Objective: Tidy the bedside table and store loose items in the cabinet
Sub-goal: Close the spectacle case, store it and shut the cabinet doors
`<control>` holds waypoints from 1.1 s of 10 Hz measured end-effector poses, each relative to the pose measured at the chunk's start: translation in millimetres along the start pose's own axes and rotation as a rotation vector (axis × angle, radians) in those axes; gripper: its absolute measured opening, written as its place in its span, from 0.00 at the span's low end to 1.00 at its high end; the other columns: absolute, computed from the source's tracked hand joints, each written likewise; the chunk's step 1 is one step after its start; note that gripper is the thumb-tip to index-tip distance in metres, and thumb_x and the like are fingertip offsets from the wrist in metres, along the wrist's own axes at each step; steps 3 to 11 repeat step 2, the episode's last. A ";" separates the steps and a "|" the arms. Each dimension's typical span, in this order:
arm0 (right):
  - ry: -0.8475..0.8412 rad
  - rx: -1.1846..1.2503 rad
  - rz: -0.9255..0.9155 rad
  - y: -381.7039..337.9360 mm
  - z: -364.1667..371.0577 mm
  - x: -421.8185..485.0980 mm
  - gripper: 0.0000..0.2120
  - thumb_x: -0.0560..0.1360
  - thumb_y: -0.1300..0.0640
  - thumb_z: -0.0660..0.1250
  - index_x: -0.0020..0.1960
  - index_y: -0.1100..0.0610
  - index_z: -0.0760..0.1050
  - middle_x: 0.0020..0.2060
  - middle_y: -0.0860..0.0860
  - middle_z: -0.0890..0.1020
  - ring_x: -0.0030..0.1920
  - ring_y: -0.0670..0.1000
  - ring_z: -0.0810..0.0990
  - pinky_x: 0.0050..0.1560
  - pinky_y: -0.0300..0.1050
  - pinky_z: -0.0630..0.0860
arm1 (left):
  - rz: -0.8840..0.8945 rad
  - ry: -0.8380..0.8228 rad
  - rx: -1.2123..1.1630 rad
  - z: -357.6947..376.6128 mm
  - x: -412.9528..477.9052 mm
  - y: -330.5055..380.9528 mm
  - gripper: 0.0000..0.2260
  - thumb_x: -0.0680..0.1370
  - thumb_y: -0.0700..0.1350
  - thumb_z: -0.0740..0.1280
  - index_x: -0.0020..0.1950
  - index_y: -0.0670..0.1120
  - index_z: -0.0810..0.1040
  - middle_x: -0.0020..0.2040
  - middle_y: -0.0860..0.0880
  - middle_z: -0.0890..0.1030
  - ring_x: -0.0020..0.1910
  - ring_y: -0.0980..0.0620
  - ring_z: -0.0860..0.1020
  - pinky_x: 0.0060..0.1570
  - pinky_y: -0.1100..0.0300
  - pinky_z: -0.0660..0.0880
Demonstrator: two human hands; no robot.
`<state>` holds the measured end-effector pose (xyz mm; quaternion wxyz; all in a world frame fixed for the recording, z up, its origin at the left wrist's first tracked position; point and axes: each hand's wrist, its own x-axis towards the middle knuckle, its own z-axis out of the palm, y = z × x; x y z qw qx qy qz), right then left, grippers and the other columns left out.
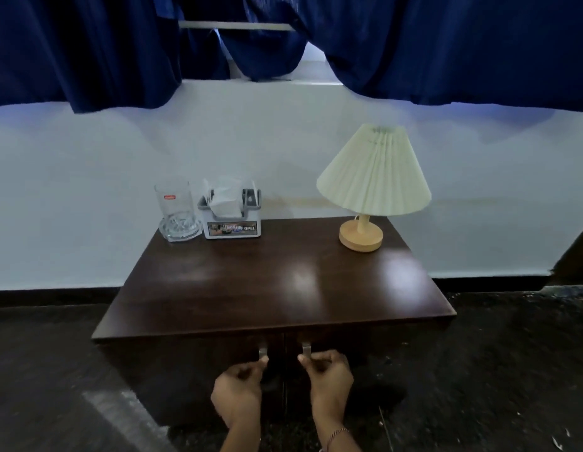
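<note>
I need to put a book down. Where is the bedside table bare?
The whole front and middle of the tabletop is bare. The back strip between tissue holder and lamp is free too. Crowded: back left corner, where glass and tissue holder sit together.

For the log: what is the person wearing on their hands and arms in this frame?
No gloves on either hand. The left hand and its forearm are bare, with no sleeve in view. The right hand is also bare, but a thin bracelet with reddish and pale parts circles that wrist. No watch shows.
</note>
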<state>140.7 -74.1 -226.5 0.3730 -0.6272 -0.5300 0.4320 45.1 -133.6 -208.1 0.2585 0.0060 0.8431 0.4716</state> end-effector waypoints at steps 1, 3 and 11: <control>-0.034 -0.129 -0.019 -20.9 -1.2 -4.6 0.08 0.69 0.65 0.72 0.41 0.58 0.73 0.48 0.55 0.75 0.44 0.54 0.79 0.48 0.38 0.74 | 0.049 -0.068 0.256 -16.1 -0.4 24.2 0.09 0.70 0.49 0.74 0.45 0.45 0.84 0.43 0.45 0.84 0.42 0.49 0.79 0.47 0.60 0.75; -0.103 -0.242 -0.035 -66.8 -13.2 -19.1 0.02 0.76 0.59 0.64 0.45 0.57 0.74 0.53 0.57 0.75 0.50 0.55 0.78 0.52 0.39 0.70 | 0.195 -0.085 0.413 -32.7 -25.4 63.5 0.10 0.73 0.53 0.70 0.49 0.48 0.83 0.48 0.47 0.84 0.50 0.49 0.81 0.50 0.63 0.74; -0.103 -0.242 -0.035 -66.8 -13.2 -19.1 0.02 0.76 0.59 0.64 0.45 0.57 0.74 0.53 0.57 0.75 0.50 0.55 0.78 0.52 0.39 0.70 | 0.195 -0.085 0.413 -32.7 -25.4 63.5 0.10 0.73 0.53 0.70 0.49 0.48 0.83 0.48 0.47 0.84 0.50 0.49 0.81 0.50 0.63 0.74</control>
